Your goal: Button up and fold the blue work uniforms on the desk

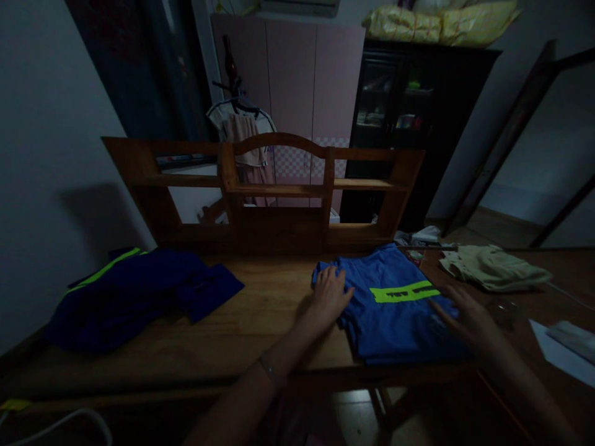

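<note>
A blue shirt (390, 328) with a bright yellow-green stripe and dark lettering lies folded on the right part of the wooden desk (260, 297). My left hand (331, 291) rests at the shirt's left edge near its far corner, fingers spread and bent a little. At the other side, my right hand (462, 313) is over the shirt's right edge, fingers stretched out and slightly blurred; whether it touches the cloth I cannot tell. A darker blue garment (139, 297) with a yellow-green stripe lies crumpled on the desk's left end.
A wooden shelf rack (279, 192) stands along the desk's back edge. On the right surface lie a beige folded cloth (493, 266) and white paper (564, 353). A white cable (88, 414) curves at the lower left. Clothes hang on a stand (239, 118) behind the rack.
</note>
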A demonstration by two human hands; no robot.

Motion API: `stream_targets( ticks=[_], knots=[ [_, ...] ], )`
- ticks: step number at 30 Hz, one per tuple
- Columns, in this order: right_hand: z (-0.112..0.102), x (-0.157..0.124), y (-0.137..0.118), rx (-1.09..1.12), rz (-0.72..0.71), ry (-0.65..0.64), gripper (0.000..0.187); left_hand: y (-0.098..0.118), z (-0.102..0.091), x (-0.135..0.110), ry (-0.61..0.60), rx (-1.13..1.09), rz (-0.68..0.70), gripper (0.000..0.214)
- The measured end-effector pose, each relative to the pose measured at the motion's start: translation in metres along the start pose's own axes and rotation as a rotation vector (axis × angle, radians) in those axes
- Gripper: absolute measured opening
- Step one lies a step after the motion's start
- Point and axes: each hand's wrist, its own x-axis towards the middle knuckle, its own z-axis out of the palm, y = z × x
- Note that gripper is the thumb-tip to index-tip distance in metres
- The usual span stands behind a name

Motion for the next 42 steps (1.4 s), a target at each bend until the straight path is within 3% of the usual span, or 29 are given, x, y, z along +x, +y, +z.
stream_targets(
  ticks=[3, 5, 9, 11, 13, 15, 20, 22, 24, 29, 37, 39, 42],
  knots=[
    [0.022, 0.005, -0.059, 0.121, -0.108, -0.112, 0.043, -0.038, 0.004, 0.004, -0.276, -0.141, 0.141, 0.053],
    [0.037, 0.005, -0.089, 0.193, -0.149, -0.145, 0.042, -0.053, -0.004, -0.007, -0.404, -0.179, 0.211, 0.045],
    [0.068, 0.005, -0.130, 0.260, -0.229, -0.224, 0.044, -0.059, -0.033, -0.046, -0.449, -0.183, 0.225, 0.018],
    [0.083, 0.004, -0.144, 0.252, -0.276, -0.268, 0.047, -0.063, -0.048, -0.063, -0.420, -0.202, 0.195, 0.018],
    [0.097, 0.002, -0.155, 0.213, -0.315, -0.296, 0.052, -0.077, -0.065, -0.075, -0.352, -0.194, 0.138, 0.026],
    [0.109, -0.002, -0.161, 0.149, -0.355, -0.309, 0.056, -0.108, -0.086, -0.084, -0.225, -0.129, 0.037, 0.029],
    [0.126, -0.013, -0.163, 0.035, -0.431, -0.297, 0.064, -0.223, -0.158, -0.116, 0.234, 0.259, -0.346, 0.025],
    [0.129, -0.014, -0.160, 0.035, -0.433, -0.286, 0.065, -0.259, -0.187, -0.134, 0.358, 0.381, -0.383, 0.032],
    [0.131, -0.015, -0.157, 0.047, -0.430, -0.293, 0.063, -0.279, -0.209, -0.150, 0.431, 0.436, -0.375, 0.037],
    [0.139, -0.014, -0.149, 0.096, -0.416, -0.314, 0.056, -0.283, -0.228, -0.172, 0.483, 0.496, -0.367, 0.037],
    [0.139, -0.013, -0.147, 0.173, -0.399, -0.329, 0.051, -0.267, -0.212, -0.166, 0.407, 0.714, -0.559, 0.062],
    [0.139, -0.013, -0.146, 0.184, -0.400, -0.329, 0.051, -0.270, -0.208, -0.162, 0.399, 0.751, -0.596, 0.056],
    [0.141, -0.013, -0.145, 0.194, -0.401, -0.330, 0.050, -0.280, -0.207, -0.155, 0.401, 0.767, -0.608, 0.027]
  ],
)
